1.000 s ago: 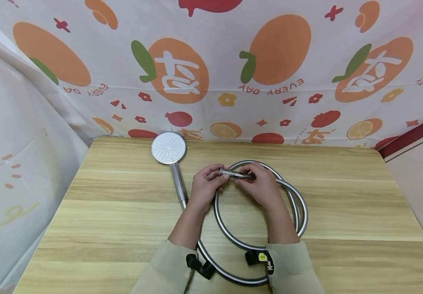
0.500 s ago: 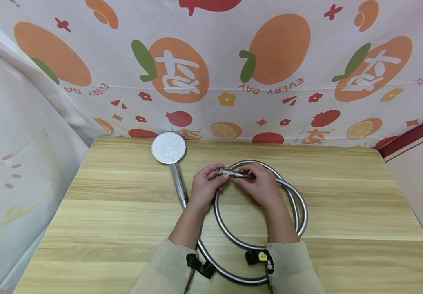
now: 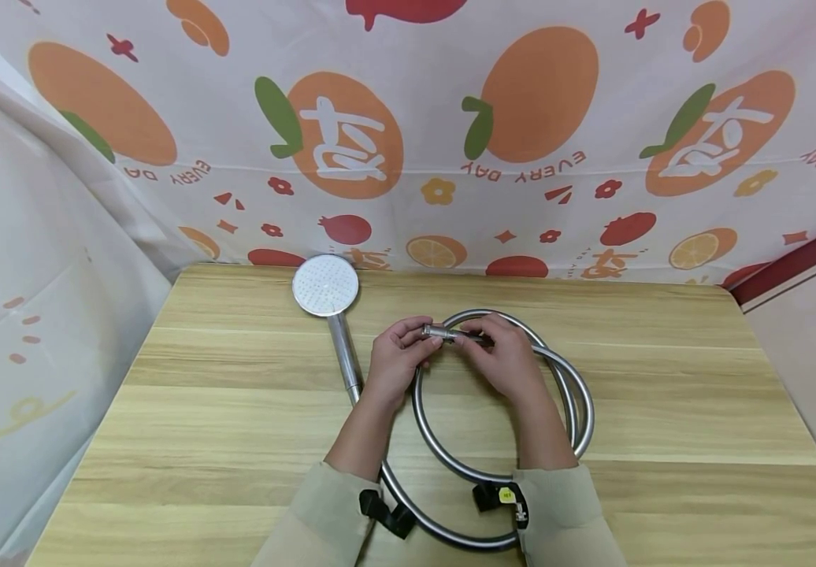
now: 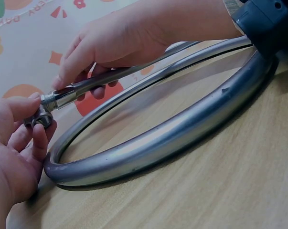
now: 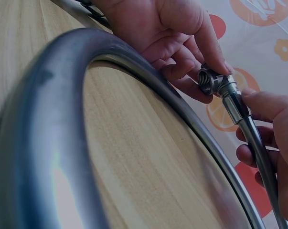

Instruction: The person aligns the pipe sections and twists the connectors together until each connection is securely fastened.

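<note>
Near the middle of the table, my left hand (image 3: pixel 395 358) pinches a small metal threaded fitting (image 5: pixel 208 82) between thumb and fingers. Its open threaded mouth shows in the right wrist view. My right hand (image 3: pixel 509 361) grips the end of a silver shower hose (image 3: pixel 585 409), thumb and fingers around the metal end nut (image 5: pixel 234 107). The nut meets the fitting in line; how far it is threaded on is hidden. At the back left lies a round shower head (image 3: pixel 325 285), spray face up, with the hose running from its handle (image 3: pixel 343 350).
The hose lies in loose loops under and around both forearms on the wooden table (image 3: pixel 677 378). A fruit-print cloth (image 3: pixel 422 118) hangs along the table's back edge. A white cloth (image 3: pixel 39 260) hangs at the left. Black wrist devices (image 3: pixel 387 513) sit on both sleeves.
My right thumb and fingertips have shifted slightly left over the nut, covering more of it. The left hand, fitting, shower head and hose loops stay in place.
</note>
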Motion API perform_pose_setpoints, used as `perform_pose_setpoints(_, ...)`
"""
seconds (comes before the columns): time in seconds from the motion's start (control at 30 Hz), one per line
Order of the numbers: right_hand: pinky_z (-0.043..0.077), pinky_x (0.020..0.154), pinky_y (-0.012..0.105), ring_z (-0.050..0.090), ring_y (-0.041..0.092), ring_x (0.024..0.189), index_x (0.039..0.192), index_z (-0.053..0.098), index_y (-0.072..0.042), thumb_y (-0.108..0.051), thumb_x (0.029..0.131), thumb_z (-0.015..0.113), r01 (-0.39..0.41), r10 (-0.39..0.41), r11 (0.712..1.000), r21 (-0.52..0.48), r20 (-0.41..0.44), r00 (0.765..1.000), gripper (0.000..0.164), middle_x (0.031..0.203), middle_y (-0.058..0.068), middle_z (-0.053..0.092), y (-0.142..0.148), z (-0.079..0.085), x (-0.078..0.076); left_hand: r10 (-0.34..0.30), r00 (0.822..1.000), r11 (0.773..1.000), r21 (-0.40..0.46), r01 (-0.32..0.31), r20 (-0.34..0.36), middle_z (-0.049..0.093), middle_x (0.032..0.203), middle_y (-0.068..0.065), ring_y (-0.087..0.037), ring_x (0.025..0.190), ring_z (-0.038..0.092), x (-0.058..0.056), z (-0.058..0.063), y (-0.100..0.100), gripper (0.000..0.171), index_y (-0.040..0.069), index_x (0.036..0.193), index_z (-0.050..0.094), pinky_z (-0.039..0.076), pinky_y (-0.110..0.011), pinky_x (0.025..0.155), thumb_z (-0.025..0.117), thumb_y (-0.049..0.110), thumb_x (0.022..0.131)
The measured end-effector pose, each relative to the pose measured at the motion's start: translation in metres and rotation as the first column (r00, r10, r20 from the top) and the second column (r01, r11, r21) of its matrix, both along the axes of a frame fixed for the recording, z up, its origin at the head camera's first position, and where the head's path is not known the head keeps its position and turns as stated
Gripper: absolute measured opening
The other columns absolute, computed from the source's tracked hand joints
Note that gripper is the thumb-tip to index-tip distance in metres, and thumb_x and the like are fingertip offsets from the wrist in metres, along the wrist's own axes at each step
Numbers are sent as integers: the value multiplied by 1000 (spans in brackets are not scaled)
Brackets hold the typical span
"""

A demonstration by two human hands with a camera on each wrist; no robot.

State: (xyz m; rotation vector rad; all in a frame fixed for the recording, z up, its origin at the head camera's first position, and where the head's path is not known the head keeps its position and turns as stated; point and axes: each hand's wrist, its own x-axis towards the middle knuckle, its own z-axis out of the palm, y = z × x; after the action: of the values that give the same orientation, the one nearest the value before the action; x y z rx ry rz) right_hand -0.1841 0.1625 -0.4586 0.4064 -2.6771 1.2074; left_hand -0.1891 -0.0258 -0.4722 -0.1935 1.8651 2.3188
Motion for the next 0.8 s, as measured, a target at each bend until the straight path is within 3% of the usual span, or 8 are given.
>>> perform_pose_setpoints(0.2,54,76,33,62,12,86,101,69,-19,-26,81,83,9,-9,1000,-9,28,1000,25,99,-4,67,0,-1,0,4,1000,1000,1,-4,6,74,107,-6,-9,76,66,0,0,0,35,1,118,66,48,-22,56,75,2,84)
perform_pose_setpoints(0.47,51,77,33,61,12,88,103,73,-19,-34,91,70,0,0,1000,2,-2,1000,19,100,-5,69,0,-1,-1,4,1000,1000,-4,-4,5,75,106,-5,-8,75,65,1,3,1,36,0,119,65,49,-22,56,75,2,85)
perform_pose_setpoints(0.67,53,76,32,62,12,87,108,71,-19,-27,83,81,-14,14,1000,1,14,1000,29,102,-4,68,1,0,-1,2,1000,1000,-3,-2,-7,74,107,-6,-7,75,65,1,3,1,36,-1,119,64,48,-22,55,74,1,85)
perform_pose_setpoints(0.8,53,76,32,62,12,87,104,71,-19,-24,82,82,-12,12,1000,1,14,1000,26,102,-5,69,0,0,-1,2,1000,1000,-3,-2,-2,74,106,-5,-7,75,65,1,2,1,37,-2,120,64,48,-22,55,74,1,85)
